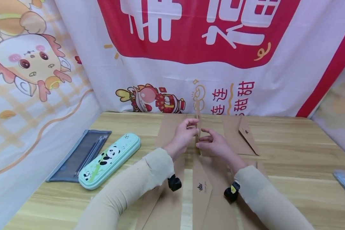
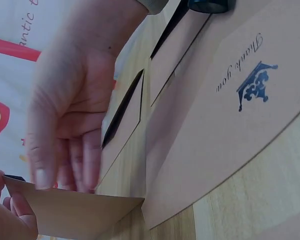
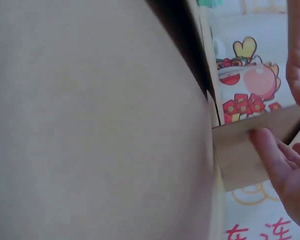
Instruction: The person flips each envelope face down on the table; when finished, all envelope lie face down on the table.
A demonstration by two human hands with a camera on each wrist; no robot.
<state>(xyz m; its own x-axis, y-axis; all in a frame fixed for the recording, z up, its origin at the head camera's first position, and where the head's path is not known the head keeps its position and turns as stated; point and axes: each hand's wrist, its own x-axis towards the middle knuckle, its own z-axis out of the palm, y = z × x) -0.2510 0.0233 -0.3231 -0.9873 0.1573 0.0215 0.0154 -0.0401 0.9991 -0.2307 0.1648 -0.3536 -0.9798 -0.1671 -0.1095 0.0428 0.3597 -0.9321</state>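
A brown kraft envelope (image 2: 85, 212) is held upright over the tabletop (image 1: 293, 140). The left hand's (image 1: 184, 135) fingers pinch its edge; the right hand's (image 1: 214, 143), loosely extended, touch it. From there, a "Thank you" envelope (image 1: 202, 198) lies at six o'clock, a panda-print pencil case (image 1: 110, 161) at eight, another flapped envelope (image 1: 234, 140) at three.

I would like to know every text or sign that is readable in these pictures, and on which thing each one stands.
"Thank you", with a crown sign: near envelope.
"幸福", tops cut off: back cloth.
"连连", red: back cloth.
"甜甜", red, the next sign mostly hidden: back cloth.
"antic t", cut off: white cloth, left wrist view.
Too small to read: the mark on the far right envelope.
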